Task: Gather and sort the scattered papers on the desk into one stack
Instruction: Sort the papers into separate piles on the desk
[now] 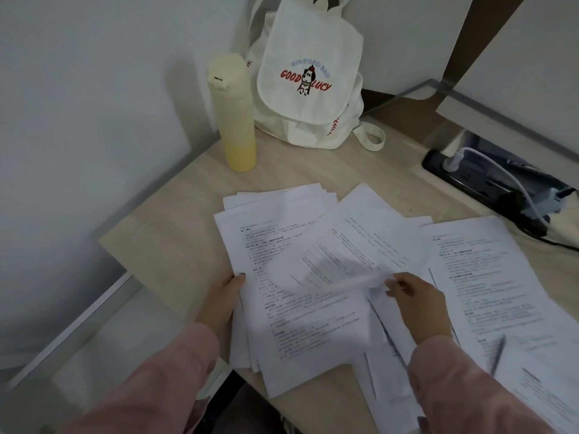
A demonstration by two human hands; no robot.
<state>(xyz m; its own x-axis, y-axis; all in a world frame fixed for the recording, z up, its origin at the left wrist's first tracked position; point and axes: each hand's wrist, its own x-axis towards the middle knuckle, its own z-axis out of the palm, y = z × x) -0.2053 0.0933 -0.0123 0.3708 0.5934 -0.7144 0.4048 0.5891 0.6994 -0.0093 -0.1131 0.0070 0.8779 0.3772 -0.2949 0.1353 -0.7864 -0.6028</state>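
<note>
The person leans over a pale wooden desk [175, 233] set into a corner of white walls [78, 89], both arms in pink sleeves [156, 380]. The left hand [224, 297] grips the left edge of the stack [300, 321] of printed papers, thumb laid on the top page; the other fingers are hidden beneath, so I cannot tell how they curl. The stack lies at the front middle of the desk, its pages fanned unevenly, with corners poking out at the far end and some overhanging the front edge. The right hand [418, 305] pinches the near corner of a single sheet [338, 261], which is raised off the desk, bowed and blurred, hanging over the right half of the stack. To the right, more loose papers [501, 277] spread across the desk, overlapping one another and running to the front right. A pen [498, 355] lies on top of them near the right sleeve. At the back, a tall pale yellow bottle [232, 114] stands upright just beside a white cloth backpack [308, 98] printed with a cartoon dog and red lettering. Along the right rear edge sits a black power strip [470, 180] with a white cable [513, 183] plugged in.
</note>
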